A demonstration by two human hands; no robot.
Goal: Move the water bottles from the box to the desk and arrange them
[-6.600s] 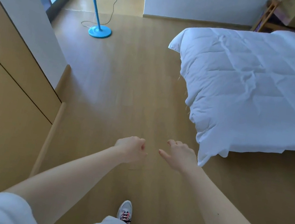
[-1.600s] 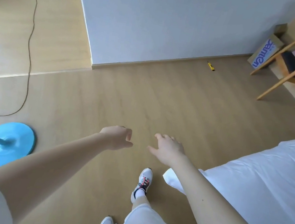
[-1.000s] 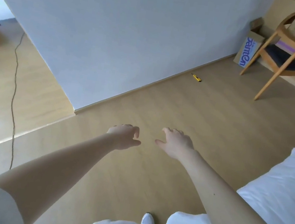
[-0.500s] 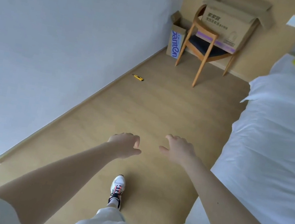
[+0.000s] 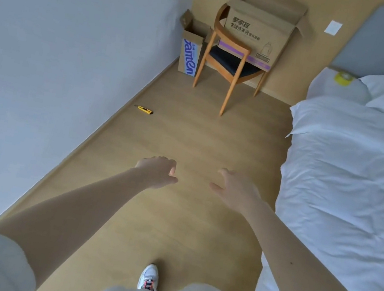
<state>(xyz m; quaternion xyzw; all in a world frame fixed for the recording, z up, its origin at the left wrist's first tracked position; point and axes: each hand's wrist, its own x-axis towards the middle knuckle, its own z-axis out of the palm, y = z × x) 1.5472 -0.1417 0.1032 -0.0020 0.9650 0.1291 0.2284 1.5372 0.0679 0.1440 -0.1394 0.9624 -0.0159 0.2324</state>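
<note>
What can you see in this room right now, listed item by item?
large box: one, brown cardboard, on the chair
small box: one, brown, blue lettering, floor corner
chair: one, wooden, dark seat, far wall
utility knife: one, yellow, floor by left wall
bed: one, white bedding, right side
tape roll: one, yellow, beside the pillow
shoe: one, white, floor below
left hand: one, bare, held forward, empty
right hand: one, bare, held forward, empty

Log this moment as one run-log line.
left hand: empty | right hand: empty | large box: open, on chair ahead | narrow box: on floor beside chair | bottles, desk: not in view
</note>
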